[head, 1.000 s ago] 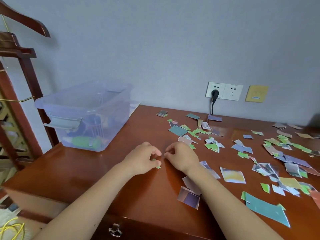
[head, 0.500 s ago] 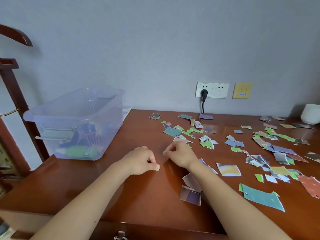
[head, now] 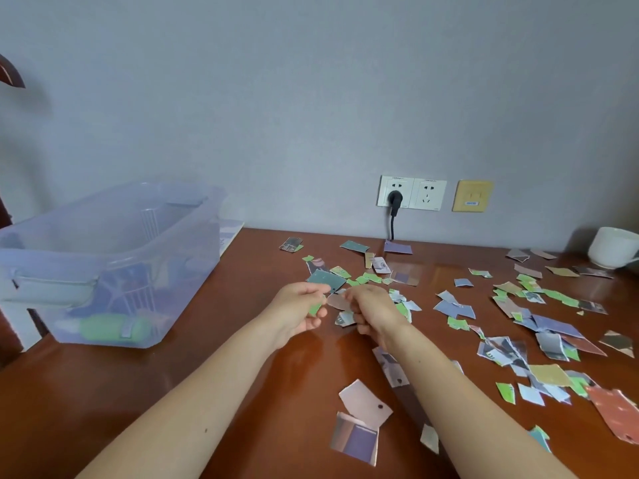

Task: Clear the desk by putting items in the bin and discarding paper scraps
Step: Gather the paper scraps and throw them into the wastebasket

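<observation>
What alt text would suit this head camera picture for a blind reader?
Two hands over a wooden desk strewn with paper scraps: the left hand pinches a green scrap, the right hand a brown scrap. A clear plastic bin stands at left, a white cup far right.

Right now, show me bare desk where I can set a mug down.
Bare wood lies front-left, between the clear storage bin and the left forearm, and in a strip between the bin and the left hand. Past the right hand, paper scraps crowd the desk up to the white cup.
</observation>
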Tool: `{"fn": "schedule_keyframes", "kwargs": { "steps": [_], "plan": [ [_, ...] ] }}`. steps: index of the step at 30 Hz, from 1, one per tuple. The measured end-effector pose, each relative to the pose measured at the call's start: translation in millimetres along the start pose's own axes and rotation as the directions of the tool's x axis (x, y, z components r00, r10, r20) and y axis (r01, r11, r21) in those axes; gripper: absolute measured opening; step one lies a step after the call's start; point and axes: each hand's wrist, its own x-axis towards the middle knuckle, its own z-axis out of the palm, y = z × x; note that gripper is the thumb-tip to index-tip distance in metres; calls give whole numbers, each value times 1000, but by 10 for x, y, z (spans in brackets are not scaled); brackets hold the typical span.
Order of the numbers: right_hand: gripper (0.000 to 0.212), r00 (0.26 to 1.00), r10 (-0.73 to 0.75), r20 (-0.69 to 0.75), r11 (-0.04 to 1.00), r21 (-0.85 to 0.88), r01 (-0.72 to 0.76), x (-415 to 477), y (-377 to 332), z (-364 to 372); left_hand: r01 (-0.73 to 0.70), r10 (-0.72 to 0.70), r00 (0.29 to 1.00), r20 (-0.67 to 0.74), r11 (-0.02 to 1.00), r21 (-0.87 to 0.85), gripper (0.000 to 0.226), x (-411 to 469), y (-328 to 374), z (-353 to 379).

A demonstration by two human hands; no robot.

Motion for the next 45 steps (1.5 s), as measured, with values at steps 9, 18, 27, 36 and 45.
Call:
{"fn": "schedule_keyframes", "kwargs": {
  "steps": [9, 18, 27, 36, 45],
  "plan": [
    [52, 986, -168, 21, 709, -692, 135, 432, -31, -183, -218, 372, 922, -105, 724, 655, 15, 514, -144, 202],
    [48, 991, 11, 137, 711, -698, 89, 621, -138, -152, -223, 504, 863, 24, 338, 914, 29, 615, -300, 141],
    [13, 985, 78, 153, 719, -693, 51, 631, -186, -107, -262, 561, 827, 30, 338, 904, 27, 597, -369, 119],
    [24, 991, -71, 110, 919, -380, 108, 516, -95, -193, -273, 437, 888, -142, 751, 601, 28, 656, -289, 48],
    [14, 974, -121, 191, 974, -165, 153, 536, -305, 66, 198, -171, 978, 123, 945, -261, 22, 709, 93, 115]
  ]
}}
